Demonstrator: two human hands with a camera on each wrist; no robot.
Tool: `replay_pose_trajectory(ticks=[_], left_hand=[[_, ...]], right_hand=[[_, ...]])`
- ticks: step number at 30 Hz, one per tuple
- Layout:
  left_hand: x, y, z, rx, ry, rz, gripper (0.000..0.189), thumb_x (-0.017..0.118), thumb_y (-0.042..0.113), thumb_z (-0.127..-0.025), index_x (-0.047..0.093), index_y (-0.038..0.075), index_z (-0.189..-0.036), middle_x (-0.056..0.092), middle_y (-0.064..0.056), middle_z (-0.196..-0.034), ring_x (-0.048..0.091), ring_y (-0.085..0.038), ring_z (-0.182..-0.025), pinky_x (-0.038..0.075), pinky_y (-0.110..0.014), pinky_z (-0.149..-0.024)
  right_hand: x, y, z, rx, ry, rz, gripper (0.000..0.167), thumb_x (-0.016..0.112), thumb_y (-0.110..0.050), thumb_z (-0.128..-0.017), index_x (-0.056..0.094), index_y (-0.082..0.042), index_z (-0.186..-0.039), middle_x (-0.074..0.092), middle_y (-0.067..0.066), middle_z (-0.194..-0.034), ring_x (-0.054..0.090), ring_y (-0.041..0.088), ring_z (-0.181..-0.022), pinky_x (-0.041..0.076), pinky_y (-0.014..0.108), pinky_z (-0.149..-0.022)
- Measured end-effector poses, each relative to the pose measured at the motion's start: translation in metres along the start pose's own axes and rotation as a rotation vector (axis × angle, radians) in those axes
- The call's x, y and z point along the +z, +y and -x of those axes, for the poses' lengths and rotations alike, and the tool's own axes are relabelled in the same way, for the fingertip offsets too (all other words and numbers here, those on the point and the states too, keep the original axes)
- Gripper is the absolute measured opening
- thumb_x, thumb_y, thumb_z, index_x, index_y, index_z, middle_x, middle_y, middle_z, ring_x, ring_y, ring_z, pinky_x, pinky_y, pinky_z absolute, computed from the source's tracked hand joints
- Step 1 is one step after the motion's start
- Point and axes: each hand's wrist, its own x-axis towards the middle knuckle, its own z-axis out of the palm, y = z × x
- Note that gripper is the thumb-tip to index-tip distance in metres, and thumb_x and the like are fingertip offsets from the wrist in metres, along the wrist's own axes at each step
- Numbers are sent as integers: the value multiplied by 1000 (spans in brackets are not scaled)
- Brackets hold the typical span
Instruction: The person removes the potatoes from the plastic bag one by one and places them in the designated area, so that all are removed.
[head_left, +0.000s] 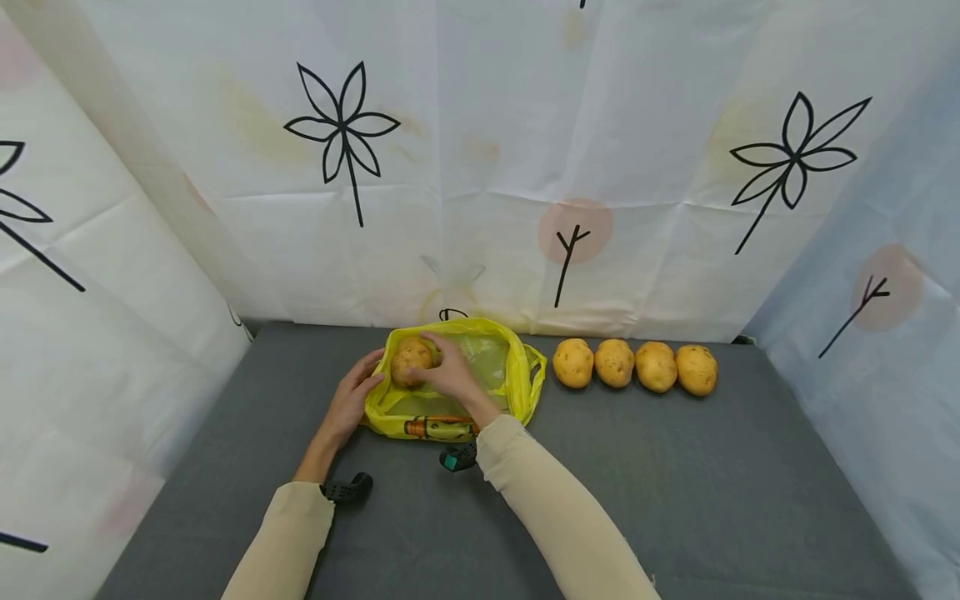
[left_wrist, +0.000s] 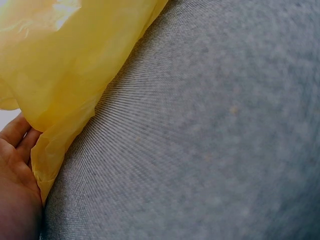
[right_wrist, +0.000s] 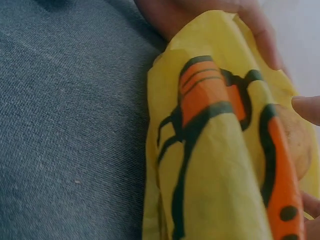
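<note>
A yellow plastic bag (head_left: 517, 367) lies on the grey table with its mouth spread wide. Inside it, at the left end, is a potato (head_left: 409, 360). My right hand (head_left: 453, 372) reaches into the bag and holds this potato between thumb and fingers. My left hand (head_left: 352, 400) rests against the bag's left side, its fingers extended along the outer plastic near the rim. In the left wrist view the left hand (left_wrist: 17, 175) lies beside the yellow plastic. An orange and black print shows on the bag's front in the right wrist view, where the potato (right_wrist: 296, 140) is partly hidden behind it.
Several potatoes (head_left: 615, 363) stand in a row to the right of the bag, near the back edge of the grey table (head_left: 675, 483). White cloth (head_left: 480, 167) with black plant drawings hangs behind and at both sides.
</note>
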Motion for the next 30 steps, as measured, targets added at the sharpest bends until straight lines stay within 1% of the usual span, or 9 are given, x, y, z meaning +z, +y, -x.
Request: replay_pose_trajectory(ticks=[5,10,13,17,19,21,24,28,30], left_hand=[[0,2,0,0,-1,-14,49,42,13,-111,33,3,-158,40,-27,-154,40,-43,-138,34,-49,-107],[-1,-1,-1,4,-1,-7,50,43,14,-111,33,3,-158,40,-27,-154,41,-42,-137,38,-32,-101],[-2,-14,-6,10,2,10,50,43,16,-111,33,5,-159,39,-26,-154,40,-42,-138,39,-25,-97],[-4,-32,-12,17,11,5,50,43,21,-112,33,11,-160,39,-23,-156,41,-39,-138,38,-20,-96],[-4,-34,-12,14,13,-5,50,43,23,-112,33,14,-160,40,-21,-156,41,-37,-138,38,-19,-95],[-4,-33,-12,7,14,-6,50,43,22,-112,33,13,-160,40,-21,-156,42,-38,-138,38,-22,-97],[-2,-20,-7,-3,6,-4,50,43,19,-111,33,8,-159,39,-24,-155,41,-40,-138,38,-33,-103],[1,-1,0,-9,-1,-5,50,43,14,-111,33,3,-158,40,-27,-154,41,-43,-137,34,-51,-107],[1,1,0,-10,-1,-8,50,43,13,-111,33,2,-158,40,-27,-153,41,-43,-137,33,-54,-108]], right_hand=[[4,1,-4,-10,5,11,69,78,-18,-92,47,-13,-153,47,15,-150,53,36,-129,47,51,-101],[6,-1,-5,-11,-9,40,70,78,-21,-92,46,-14,-154,45,13,-153,52,35,-130,46,49,-102],[7,-2,-6,-10,-17,69,71,77,-23,-93,45,-15,-155,46,12,-153,53,34,-128,47,48,-101],[9,-2,-7,-14,-18,125,71,77,-24,-92,45,-17,-155,50,13,-149,57,32,-121,49,45,-97],[10,-1,-8,-14,-18,171,71,78,-25,-92,46,-18,-155,52,14,-146,58,31,-117,50,43,-94],[12,1,-9,-17,-16,215,71,78,-27,-91,46,-19,-155,53,15,-144,59,30,-115,50,42,-92],[13,2,-10,-33,-12,244,71,79,-26,-91,48,-18,-153,55,15,-142,59,30,-114,50,42,-91],[12,4,-8,-67,-16,217,70,80,-22,-90,49,-15,-152,54,15,-143,58,31,-117,49,44,-94],[12,5,-7,-82,-19,193,70,81,-21,-90,49,-13,-152,53,15,-144,57,32,-118,48,45,-96]])
